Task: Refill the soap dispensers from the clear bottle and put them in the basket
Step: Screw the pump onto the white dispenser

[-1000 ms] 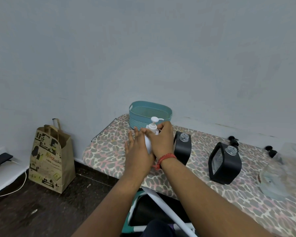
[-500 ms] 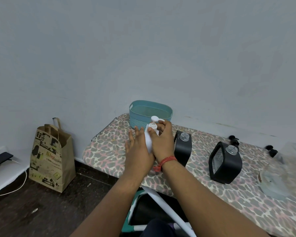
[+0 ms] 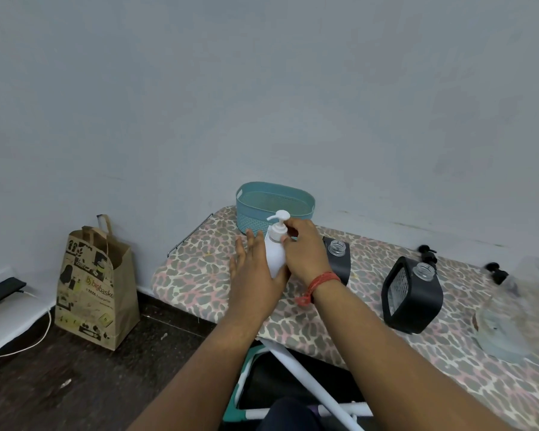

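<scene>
On leopard-print board (image 3: 199,275), right hand (image 3: 305,253) pinches upright white dispenser's (image 3: 276,256) pump collar.

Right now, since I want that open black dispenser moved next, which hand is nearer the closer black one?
Right. The right hand, at the white dispenser pump, sits just beside the black dispenser; the left hand is beyond the white bottle.

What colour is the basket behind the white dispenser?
Teal, a pale blue-green. The basket shows best in the head view, the only one.

Right hand (image 3: 305,250) grips white dispenser's (image 3: 275,256) pump; left hand (image 3: 255,269) steadies it.
</scene>
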Available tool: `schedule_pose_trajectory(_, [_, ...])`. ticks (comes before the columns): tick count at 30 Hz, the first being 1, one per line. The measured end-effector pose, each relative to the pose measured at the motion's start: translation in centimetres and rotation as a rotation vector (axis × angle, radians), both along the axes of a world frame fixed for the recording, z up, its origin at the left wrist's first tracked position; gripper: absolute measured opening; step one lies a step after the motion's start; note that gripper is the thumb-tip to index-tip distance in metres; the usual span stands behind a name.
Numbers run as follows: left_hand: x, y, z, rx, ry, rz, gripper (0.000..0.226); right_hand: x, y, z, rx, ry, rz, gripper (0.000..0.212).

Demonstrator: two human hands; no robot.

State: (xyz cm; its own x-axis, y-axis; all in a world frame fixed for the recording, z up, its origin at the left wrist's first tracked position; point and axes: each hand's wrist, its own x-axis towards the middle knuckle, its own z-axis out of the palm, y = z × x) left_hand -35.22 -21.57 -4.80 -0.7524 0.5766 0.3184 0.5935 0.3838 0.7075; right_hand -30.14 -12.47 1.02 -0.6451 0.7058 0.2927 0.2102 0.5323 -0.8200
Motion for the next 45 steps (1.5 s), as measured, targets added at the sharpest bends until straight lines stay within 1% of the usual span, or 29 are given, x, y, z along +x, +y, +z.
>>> schedule_pose_trajectory(2, [0.0,0.0,-0.1,0.005,0.005,0.006,0.086,0.1,0.4,0.7,0.004,-0.038,0.018,0.031])
schedule_pose_trajectory(4, [-0.1,0.1,-0.2,0.003,0.005,0.005,0.087,0.0,0.4,1.2,-0.035,-0.048,-0.004,0.022])
schedule_pose_trajectory(5, [-0.1,0.1,-0.2,0.002,0.005,0.004,0.087,-0.1,0.3,1.2,-0.061,-0.049,-0.024,0.023])
schedule_pose_trajectory(8, [-0.2,0.0,-0.3,0.007,0.003,0.005,0.086,-0.3,-0.2,0.7,-0.064,-0.037,-0.070,0.036])
schedule_pose_trajectory(10, [-0.2,0.1,-0.2,0.006,0.001,0.001,0.085,-0.1,-0.3,0.5,-0.079,0.008,-0.056,0.035])
schedule_pose_trajectory(13, [-0.1,0.0,-0.3,0.015,-0.004,-0.002,0.085,0.1,-0.5,0.7,-0.159,0.089,0.019,0.040])
schedule_pose_trajectory(15, [-0.1,0.0,-0.3,0.021,-0.004,-0.006,0.085,0.0,-0.4,1.0,-0.182,0.118,0.023,0.039])
schedule_pose_trajectory(17, [0.0,0.0,-0.4,0.024,0.006,-0.008,0.085,-0.1,-0.2,1.2,-0.164,0.107,-0.012,0.040])
schedule_pose_trajectory(20, [0.0,-0.1,-0.3,0.026,0.023,-0.008,0.084,-0.5,-0.1,1.4,-0.135,0.047,-0.045,0.053])
schedule_pose_trajectory(26, [-0.3,0.0,-0.5,-0.010,0.051,0.006,0.087,-0.5,0.8,1.4,-0.096,-0.036,0.026,0.072])
schedule_pose_trajectory(34, [-0.5,0.0,-0.6,-0.031,0.068,0.013,0.084,-0.7,1.4,2.0,0.081,-0.104,0.012,0.079])
schedule_pose_trajectory(37, [-0.4,0.0,-0.5,-0.043,0.081,0.020,0.083,-0.6,1.5,2.6,0.202,-0.113,0.085,0.078])
schedule_pose_trajectory(40, [-0.3,0.0,-0.6,-0.079,0.094,0.031,0.085,-0.4,1.8,3.7,0.306,-0.209,0.164,0.074])
schedule_pose_trajectory(43, [-0.3,-0.1,-0.5,-0.094,0.100,0.034,0.086,-0.4,2.0,4.5,0.362,-0.276,0.193,0.084])
schedule_pose_trajectory(45, [-0.3,-0.1,-0.4,-0.091,0.097,0.037,0.086,-0.5,1.9,4.8,0.363,-0.291,0.180,0.089])
